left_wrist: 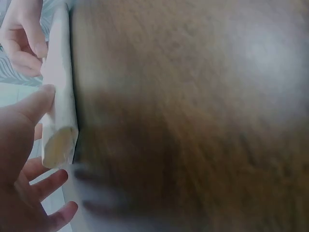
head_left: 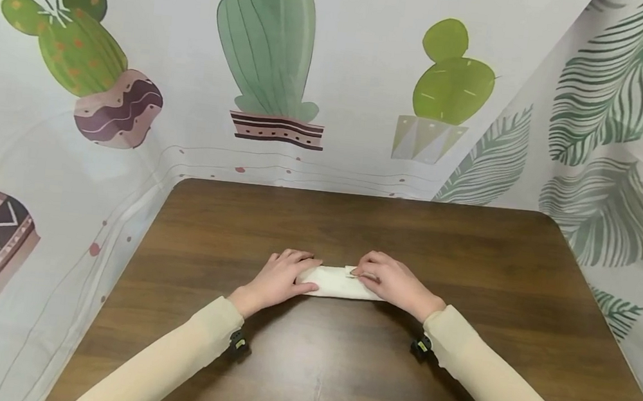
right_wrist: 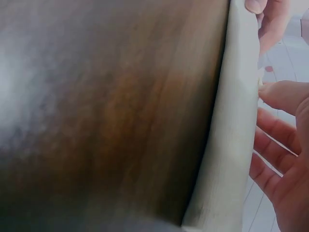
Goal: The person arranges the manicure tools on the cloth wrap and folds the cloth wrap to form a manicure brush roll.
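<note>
A white, flattened roll of cloth-like material (head_left: 333, 284) lies lengthwise across the middle of the table. My left hand (head_left: 279, 278) holds its left end, the thumb on the roll and the other fingers spread along the far side. The left wrist view shows the roll's hollow end (left_wrist: 59, 147) beside those fingers. At the roll's far edge, right of its middle, my right hand (head_left: 397, 282) pinches a small raised flap (head_left: 350, 272) between thumb and fingertips. This hand covers the right end of the roll in the head view.
The brown wooden table (head_left: 318, 355) has rounded far corners. Behind it hangs a white cloth (head_left: 363, 69) printed with cacti, and a leaf-patterned cloth (head_left: 599, 150) hangs at the right. Each wrist wears a small black camera (head_left: 239, 344).
</note>
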Available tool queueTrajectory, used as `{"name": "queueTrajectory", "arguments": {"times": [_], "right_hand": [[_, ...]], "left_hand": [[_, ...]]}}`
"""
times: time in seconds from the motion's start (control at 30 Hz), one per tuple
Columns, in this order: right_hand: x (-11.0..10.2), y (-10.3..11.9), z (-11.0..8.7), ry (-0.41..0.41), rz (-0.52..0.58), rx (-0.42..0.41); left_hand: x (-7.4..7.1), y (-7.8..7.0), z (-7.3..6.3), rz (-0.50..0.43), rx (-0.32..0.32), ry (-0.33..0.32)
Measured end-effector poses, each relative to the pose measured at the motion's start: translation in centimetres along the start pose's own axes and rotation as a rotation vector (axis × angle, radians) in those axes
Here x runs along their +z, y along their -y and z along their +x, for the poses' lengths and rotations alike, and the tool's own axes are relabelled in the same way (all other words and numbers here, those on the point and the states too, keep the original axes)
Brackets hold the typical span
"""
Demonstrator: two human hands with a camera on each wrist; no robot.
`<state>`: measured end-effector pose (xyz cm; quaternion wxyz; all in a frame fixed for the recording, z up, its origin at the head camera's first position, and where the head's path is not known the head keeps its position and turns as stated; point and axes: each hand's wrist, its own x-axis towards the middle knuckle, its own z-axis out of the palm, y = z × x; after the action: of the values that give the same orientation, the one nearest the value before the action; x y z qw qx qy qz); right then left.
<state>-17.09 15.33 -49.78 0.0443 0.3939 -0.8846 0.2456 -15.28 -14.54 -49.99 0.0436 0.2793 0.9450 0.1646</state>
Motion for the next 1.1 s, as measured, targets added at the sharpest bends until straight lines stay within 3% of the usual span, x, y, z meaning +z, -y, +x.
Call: {"name": "queueTrajectory", "arguments": {"times": [0.23,0.57,0.87,1.1], "right_hand": [[0.1,0.1,-0.4,0.010,-0.045,-0.088],[-0.8,0.3,-0.4,0.087,-0.090,-0.074],[-0.1,0.9,-0.6,0.096,-0.232,-0.152],[-0.5,1.1,-0.9,0.084,-0.336,-0.168]], "left_hand": [[0.0,0.1,-0.1,-0.026,0.011,-0.020],[0.0,0.1,-0.3,-0.032,0.019,-0.025],[0.4,0.2,-0.6,-0.017,0.012,-0.013],[0.7,0.4,-0.4,-0.006,0.031,-0.043]]}}
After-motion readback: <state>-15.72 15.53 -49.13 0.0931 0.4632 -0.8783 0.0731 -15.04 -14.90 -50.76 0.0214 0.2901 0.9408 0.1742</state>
